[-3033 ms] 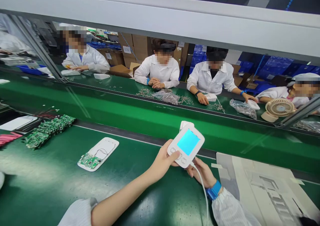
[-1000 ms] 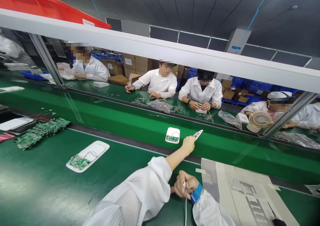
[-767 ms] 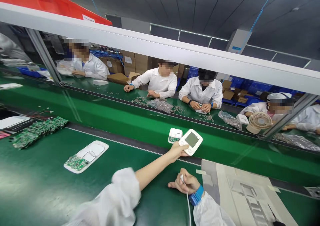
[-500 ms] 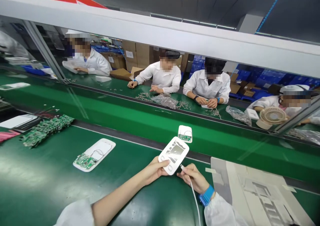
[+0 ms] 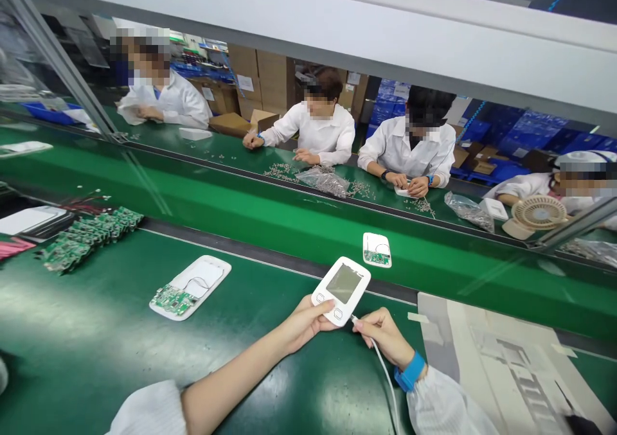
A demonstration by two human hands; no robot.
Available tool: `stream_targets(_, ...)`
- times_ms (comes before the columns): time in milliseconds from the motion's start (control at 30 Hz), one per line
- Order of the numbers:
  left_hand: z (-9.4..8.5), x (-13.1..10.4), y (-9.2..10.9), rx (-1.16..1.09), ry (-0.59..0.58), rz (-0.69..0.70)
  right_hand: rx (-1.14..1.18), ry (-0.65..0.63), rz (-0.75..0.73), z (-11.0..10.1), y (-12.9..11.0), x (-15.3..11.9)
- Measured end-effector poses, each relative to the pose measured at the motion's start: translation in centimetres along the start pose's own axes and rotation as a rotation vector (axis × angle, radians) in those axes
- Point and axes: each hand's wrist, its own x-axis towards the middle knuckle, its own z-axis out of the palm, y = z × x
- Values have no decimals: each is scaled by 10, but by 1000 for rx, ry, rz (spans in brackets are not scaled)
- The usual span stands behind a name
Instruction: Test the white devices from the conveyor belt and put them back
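Carefully, we wrap our left hand (image 5: 311,322) around the lower left end of a white plastic handheld device with rounded corners (image 5: 341,292), thumb on its front. It is raised over the near part of the dark green worktop (image 5: 120,358), its grey rectangular screen (image 5: 345,284) looking unlit. Our right hand (image 5: 385,335) pinches the small white plug (image 5: 355,319) of a thin white cable (image 5: 385,368) at the device's lower right edge; whether the plug is seated or merely touching, we cannot tell.

Trouble could start right there: if the plug goes in askew, our push might bend its contacts or twist the device out of our one-sided grip. Our thumb lies by the outlined buttons (image 5: 338,313), so squeezing harder could press one unintentionally. The cable curves down toward us, and a snag on the near side might tug the plug sideways.

A slip would probably drop the device onto the worktop or the bright green strip (image 5: 270,229) beyond, where an open white shell with a green circuit board (image 5: 376,250) lies. A wide sweep left might knock another open white shell (image 5: 190,287).
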Motion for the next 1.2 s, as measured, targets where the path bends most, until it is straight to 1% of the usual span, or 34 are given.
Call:
stream_targets(200, 2, 0, 0, 25, 30, 17, -36, 29, 20, 1, 0, 1)
stream_targets(367, 4, 0, 0, 50, 51, 16, -89, 16, 44, 0, -3, 0)
stream_targets(500, 4, 0, 1, 52, 45, 13, -74, 19, 54, 1, -4, 0)
stream_targets(700, 3, 0, 1, 55, 42, 26, -6, 59, 70, 5, -7, 1)
stream_targets(867, 4, -1, 0, 85, 37, 38, -33, 55, 82, 5, -8, 1)
stream_targets(1033, 8, -4, -1, 137, 16, 77, -58, 53, 51, 5, -4, 1)
stream_targets(1100, 14, -5, -3, 121, 20, 90, -1, 72, 44, 4, -1, 2)
stream_targets(1133, 19, -6, -4, 107, 25, 95, 66, 71, 51, 3, 0, 2)
stream_targets(1200, 31, -8, -6, 88, 51, 109, 282, 70, 79, 0, 3, 4)
